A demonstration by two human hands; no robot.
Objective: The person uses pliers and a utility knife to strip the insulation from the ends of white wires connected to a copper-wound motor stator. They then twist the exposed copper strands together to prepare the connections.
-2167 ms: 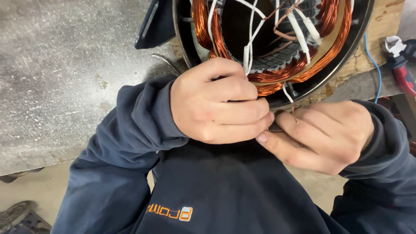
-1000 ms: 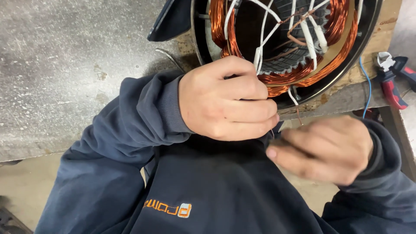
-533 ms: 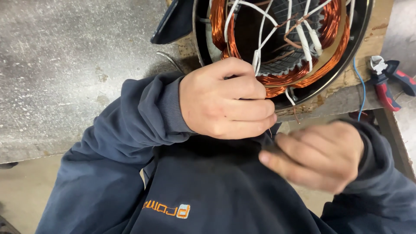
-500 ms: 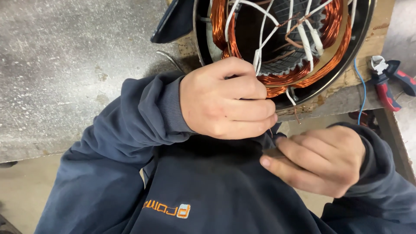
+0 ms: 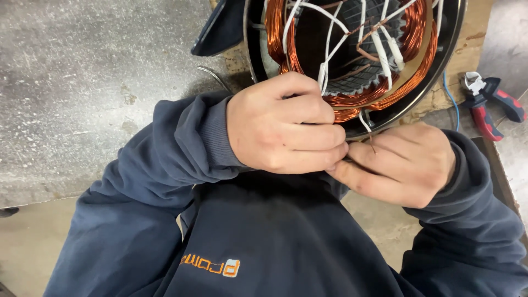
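We find no packages, signs or screens here. The one label-like mark we see is the small embroidered orange logo with a pale blue square at one end (image 5: 210, 266), stitched on the chest of the dark navy sweatshirt (image 5: 286, 236). It sits low in the view, left of the middle, well below both hands and well apart from the bench. It is a short horizontal strip of orange characters, tilted slightly and seen upside down from our head camera. The square at its right end has rounded corners and a little orange shape inside it. We see nothing else of this kind.
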